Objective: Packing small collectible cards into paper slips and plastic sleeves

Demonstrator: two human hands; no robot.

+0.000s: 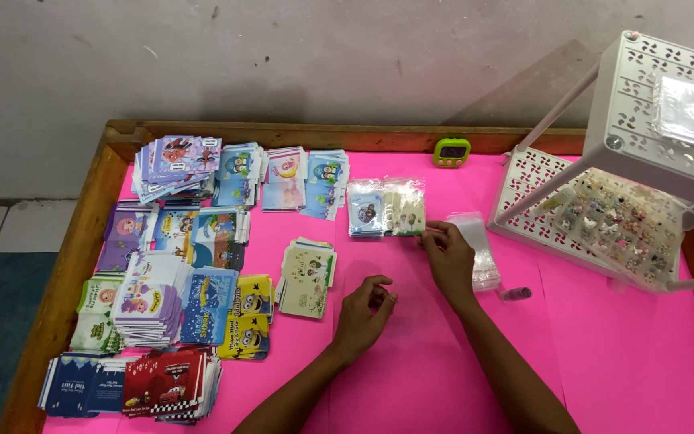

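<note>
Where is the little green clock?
In the head view, the little green clock stands at the far edge of the pink table, left of the white rack, beyond the right hand.

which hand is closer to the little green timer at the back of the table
Right. The right hand lies almost straight below the green timer, beside the clear packets. The left hand sits lower and further left, out on the pink table.

Glossy plastic sleeves (479,249), matt pink table cover (604,354), wooden rim (82,241).
</note>
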